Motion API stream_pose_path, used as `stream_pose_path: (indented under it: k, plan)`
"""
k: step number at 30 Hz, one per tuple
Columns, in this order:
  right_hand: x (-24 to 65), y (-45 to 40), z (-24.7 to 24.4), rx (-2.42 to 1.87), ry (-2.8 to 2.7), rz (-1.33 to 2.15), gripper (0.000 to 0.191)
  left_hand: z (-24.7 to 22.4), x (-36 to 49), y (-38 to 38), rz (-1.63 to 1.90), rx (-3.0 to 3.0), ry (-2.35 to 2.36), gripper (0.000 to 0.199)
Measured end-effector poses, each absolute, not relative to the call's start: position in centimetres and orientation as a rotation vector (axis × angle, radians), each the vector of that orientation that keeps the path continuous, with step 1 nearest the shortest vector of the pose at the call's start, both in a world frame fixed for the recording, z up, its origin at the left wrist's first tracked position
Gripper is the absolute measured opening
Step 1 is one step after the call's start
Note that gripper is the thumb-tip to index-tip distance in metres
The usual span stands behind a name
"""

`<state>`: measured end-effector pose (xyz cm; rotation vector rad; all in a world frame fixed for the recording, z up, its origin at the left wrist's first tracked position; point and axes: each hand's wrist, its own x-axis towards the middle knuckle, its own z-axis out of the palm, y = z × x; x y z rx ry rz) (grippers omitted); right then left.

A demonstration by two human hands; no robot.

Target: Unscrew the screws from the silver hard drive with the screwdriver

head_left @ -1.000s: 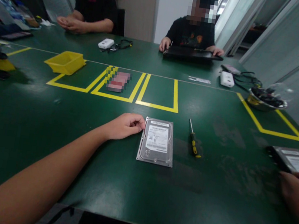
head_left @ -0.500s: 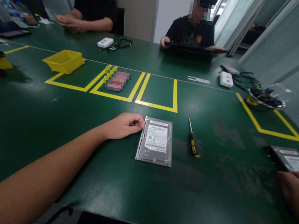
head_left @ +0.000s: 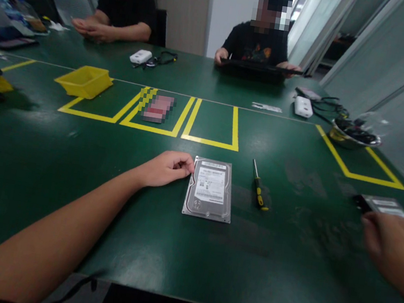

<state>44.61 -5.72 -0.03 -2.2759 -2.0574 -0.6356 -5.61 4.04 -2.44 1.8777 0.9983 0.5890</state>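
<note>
A silver hard drive with a white label lies flat on the green table in front of me. My left hand rests at its upper left edge, fingers curled in and the thumb and fingertips closed at that edge. To the right, a second hard drive with a dark end lies partly covered by my right hand. That hand is bent over the drive's near side, and its fingertips are hidden and a little blurred. Between the two drives lies a screwdriver with a black and yellow handle.
Yellow tape marks rectangles across the table. A yellow bin and a pixelated pink item sit in two of them. At right stands a bowl of dark parts. Two people sit opposite; one holds a dark flat panel.
My right hand has moved left and slightly up, covering more of the second hard drive. My left hand stays at the first drive. The whole view has shifted slightly.
</note>
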Motion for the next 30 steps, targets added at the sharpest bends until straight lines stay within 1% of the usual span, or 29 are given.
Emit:
stream_pose_path:
  k: [3,5,12,15,21,30]
  plan:
    - [39.0,-5.5,1.9,-2.047,-2.202,-0.449,0.020,-2.4,-5.6,4.0,0.586,1.859,0.989,0.011]
    - [35.4,-5.4,2.3,-1.956,-2.240,-0.391,0.024,-2.4,-5.6,4.0,0.581,1.858,0.993,0.011]
    - [25.3,-5.6,2.3,-1.610,-2.386,-0.015,0.025,-2.7,-5.6,3.8,0.610,1.846,1.016,0.013]
    - [22.4,-5.5,2.9,-1.468,-2.350,0.246,0.022,-2.7,-5.6,3.6,0.648,1.821,1.018,0.013]
    - [20.0,-4.6,1.9,-1.317,-2.227,0.453,0.018,-2.9,-5.5,3.5,0.693,1.810,1.018,0.015]
    - [20.2,-4.8,-1.8,-1.287,-1.988,0.541,0.016,-3.2,-5.1,3.4,0.753,1.849,1.120,0.016]
